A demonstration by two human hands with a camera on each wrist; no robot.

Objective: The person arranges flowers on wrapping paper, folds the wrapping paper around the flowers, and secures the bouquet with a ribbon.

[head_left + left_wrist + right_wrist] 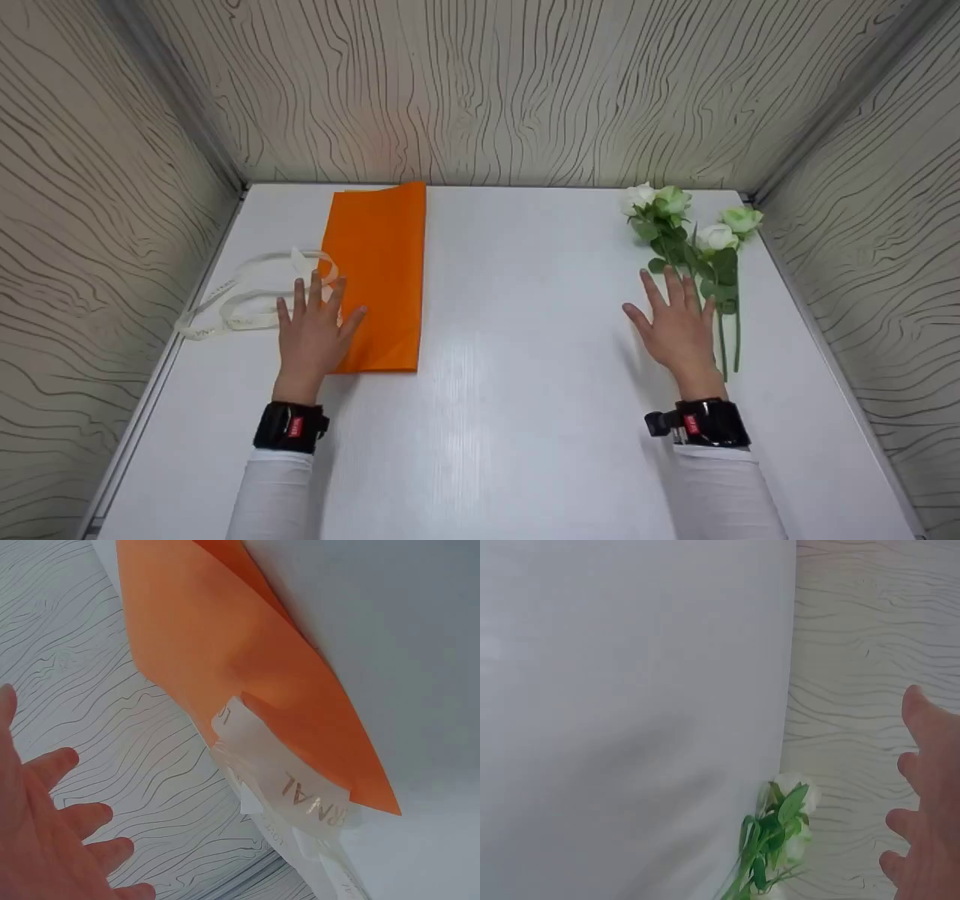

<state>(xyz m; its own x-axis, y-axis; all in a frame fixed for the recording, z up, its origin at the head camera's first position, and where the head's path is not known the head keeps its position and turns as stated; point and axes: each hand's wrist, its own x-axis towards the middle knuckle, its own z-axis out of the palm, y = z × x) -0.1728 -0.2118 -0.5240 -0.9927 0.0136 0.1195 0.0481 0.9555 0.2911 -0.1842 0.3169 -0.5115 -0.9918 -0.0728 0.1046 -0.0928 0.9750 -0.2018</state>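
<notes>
Fingers spread, my left hand [311, 337] is over the lower left part of a folded orange paper sheet [379, 277] and the end of a white lettered ribbon [251, 321]. It holds nothing; in the left wrist view the ribbon [281, 772] lies by the orange paper [225, 652], apart from the fingers. My right hand [679, 334], also spread and holding nothing, is just left of several artificial flowers [716, 238] with white and pale green heads and green stems. In the right wrist view those flowers [776, 832] lie below and left of the fingers.
A white table [517, 315] carries everything, with the paper and ribbon on the left and the flowers on the right. Panels with a wood-grain pattern [480, 90] stand at the back and both sides. Each wrist wears a black strap [289, 427].
</notes>
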